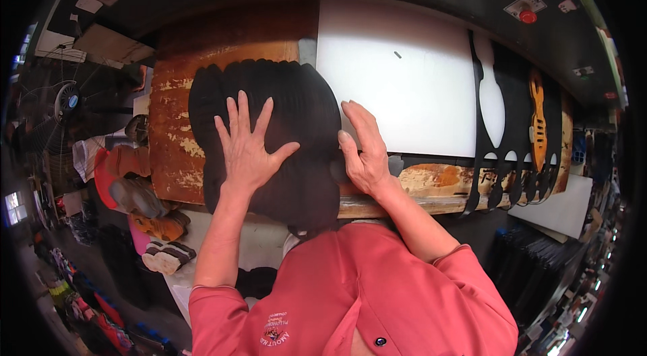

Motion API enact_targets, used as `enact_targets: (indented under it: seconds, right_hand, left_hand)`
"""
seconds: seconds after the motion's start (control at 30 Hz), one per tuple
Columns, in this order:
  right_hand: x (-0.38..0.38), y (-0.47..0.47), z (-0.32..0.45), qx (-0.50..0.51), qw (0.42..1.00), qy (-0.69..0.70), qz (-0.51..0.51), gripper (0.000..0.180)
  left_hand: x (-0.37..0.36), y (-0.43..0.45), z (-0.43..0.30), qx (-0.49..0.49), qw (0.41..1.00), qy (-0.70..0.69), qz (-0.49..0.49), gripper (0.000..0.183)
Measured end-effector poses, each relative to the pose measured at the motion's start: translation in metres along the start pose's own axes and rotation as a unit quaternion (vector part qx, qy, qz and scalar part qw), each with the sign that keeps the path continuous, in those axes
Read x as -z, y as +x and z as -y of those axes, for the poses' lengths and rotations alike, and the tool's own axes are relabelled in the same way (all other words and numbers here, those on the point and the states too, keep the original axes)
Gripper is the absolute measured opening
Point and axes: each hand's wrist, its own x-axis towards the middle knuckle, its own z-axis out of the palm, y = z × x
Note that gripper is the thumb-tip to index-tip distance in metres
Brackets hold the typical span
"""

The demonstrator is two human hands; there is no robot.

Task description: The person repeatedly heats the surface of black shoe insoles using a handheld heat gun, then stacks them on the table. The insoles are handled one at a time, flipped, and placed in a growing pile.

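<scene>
A thick stack of black sole-shaped pieces (303,108) lies on the worn brown board, its layered edges fanned along the top. My left hand (247,146) rests palm down on the stack with fingers spread. Beside the stack's right edge is my right hand (365,151), fingers slightly curved and thumb apart; whether its fingertips touch the edge I cannot tell. Under and beyond that hand lies a white cutting board (404,93) with a small dark scrap (398,54) on it.
A black sheet with sole-shaped cutouts (477,103) hangs over the table's front edge at right. On it sits an orange slotted sole-shaped tool (538,118). A dark machine beam with a red button (527,16) spans the back. At left are a fan (68,98) and several stacked sole pieces (167,255).
</scene>
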Motion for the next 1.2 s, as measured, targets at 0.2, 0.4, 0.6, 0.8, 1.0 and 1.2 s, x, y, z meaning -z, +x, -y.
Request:
enact_targets:
  seconds: [0.2,0.4,0.6,0.8,1.0,1.2]
  right_hand:
    - [0.016,-0.003,-0.006,-0.029,0.999,0.025,-0.001,0.041]
    - [0.007,-0.002,-0.005,-0.017,0.999,-0.019,0.021,0.037]
    - [0.015,0.005,0.004,-0.013,1.000,-0.002,0.028,0.035]
    - [0.049,0.038,0.003,0.015,1.000,-0.012,-0.006,0.035]
    - [0.070,0.081,0.021,0.109,0.992,-0.068,0.007,0.039]
    - [0.117,0.171,0.106,0.320,0.940,-0.115,-0.033,0.047]
  left_hand:
    - [0.013,0.007,-0.011,-0.006,1.000,-0.011,-0.018,0.106]
    - [-0.008,0.013,-0.045,-0.051,0.994,-0.094,0.004,0.111]
    - [-0.007,0.008,-0.035,-0.039,0.995,-0.093,-0.004,0.104]
    - [-0.001,0.006,-0.027,-0.031,0.996,-0.083,0.007,0.106]
    - [0.001,0.003,-0.020,-0.044,0.997,-0.064,-0.008,0.104]
    - [0.013,0.003,-0.024,-0.014,0.998,-0.047,0.038,0.100]
